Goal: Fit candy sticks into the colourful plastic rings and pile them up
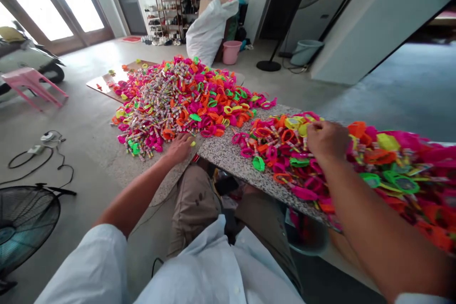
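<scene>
Over a white-shirted lap, the left hand (180,147) rests flat, released, at the floor heap's (178,99) near edge while the right hand (326,140) pinches a yellow ring (304,128) from the bench's (228,156) unsorted pile (356,161).

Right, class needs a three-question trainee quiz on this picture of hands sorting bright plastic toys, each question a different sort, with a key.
1. True or false: the left hand rests at the edge of the floor pile.
2. What does the right hand reach into? A) a pink bucket B) the toys on the speckled slab C) a white sack
3. Fill in: at lower left stands a dark ____.

Key: 1 true; 2 B; 3 fan.
</scene>
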### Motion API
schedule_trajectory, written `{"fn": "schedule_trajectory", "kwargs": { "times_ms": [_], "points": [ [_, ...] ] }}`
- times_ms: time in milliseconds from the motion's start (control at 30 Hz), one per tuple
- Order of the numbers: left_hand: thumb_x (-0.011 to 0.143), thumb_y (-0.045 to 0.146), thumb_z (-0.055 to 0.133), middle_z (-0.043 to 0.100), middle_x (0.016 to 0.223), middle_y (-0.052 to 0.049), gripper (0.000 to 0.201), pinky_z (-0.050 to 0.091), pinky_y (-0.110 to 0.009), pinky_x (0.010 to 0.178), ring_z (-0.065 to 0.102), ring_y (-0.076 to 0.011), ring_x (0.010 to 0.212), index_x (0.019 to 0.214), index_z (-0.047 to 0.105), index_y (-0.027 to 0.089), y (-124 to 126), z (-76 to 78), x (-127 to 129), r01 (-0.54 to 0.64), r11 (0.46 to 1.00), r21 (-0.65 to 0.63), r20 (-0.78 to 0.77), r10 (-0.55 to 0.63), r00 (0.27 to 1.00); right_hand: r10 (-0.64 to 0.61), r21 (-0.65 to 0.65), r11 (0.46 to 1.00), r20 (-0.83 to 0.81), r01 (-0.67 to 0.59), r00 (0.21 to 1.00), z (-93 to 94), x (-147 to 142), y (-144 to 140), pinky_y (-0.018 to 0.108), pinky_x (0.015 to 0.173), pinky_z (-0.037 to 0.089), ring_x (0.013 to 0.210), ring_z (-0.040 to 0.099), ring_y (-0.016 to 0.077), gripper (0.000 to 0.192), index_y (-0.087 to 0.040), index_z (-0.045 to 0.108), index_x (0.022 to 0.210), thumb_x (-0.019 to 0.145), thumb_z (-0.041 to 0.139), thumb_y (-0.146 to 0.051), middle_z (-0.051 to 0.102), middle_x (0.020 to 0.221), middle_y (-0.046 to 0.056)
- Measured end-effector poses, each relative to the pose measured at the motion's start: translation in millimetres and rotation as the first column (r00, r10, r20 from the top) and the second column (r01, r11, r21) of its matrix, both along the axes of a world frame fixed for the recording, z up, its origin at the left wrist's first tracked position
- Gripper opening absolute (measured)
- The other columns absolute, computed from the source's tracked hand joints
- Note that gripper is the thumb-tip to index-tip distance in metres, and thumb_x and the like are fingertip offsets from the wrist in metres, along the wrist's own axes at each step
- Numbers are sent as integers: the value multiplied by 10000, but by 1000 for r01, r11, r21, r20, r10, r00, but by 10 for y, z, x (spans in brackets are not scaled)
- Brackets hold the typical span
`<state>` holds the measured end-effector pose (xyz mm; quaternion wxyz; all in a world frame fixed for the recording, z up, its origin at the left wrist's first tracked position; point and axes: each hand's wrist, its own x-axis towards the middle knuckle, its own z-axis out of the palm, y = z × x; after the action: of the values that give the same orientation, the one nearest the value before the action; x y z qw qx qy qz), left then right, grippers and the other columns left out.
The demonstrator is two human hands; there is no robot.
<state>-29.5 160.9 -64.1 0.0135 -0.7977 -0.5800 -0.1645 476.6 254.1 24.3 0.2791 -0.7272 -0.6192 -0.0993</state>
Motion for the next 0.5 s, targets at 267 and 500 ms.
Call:
{"fn": "schedule_trajectory", "kwargs": {
  "times_ms": [267, 500],
  "points": [
    [937, 203, 657, 723, 1116, -118, 179, 511, -400, 1035, 627, -273, 1137, 1073, 773, 206, 45, 196, -145, -3, 999, -41, 0, 3, 1000, 435, 15, 900, 55, -436, 899, -251, -1375, -64, 407, 983, 473, 990, 666, 286, 267, -123, 776, 971, 995, 534, -233, 746, 992, 166],
    [990, 462, 654, 663, 849, -51, 310, 438, -291, 796, 567, -174, 813, 899, 708, 171, -639, 185, -404, -356, 934, 22, 410, 317, 855, 738, -391, 581, -116, -714, 665, -449, -2943, -154, 316, 987, 484, 1130, 663, 246, 314, -151, 766, 1168, 1063, 499, -279, 722, 1199, 131]
  ]
}}
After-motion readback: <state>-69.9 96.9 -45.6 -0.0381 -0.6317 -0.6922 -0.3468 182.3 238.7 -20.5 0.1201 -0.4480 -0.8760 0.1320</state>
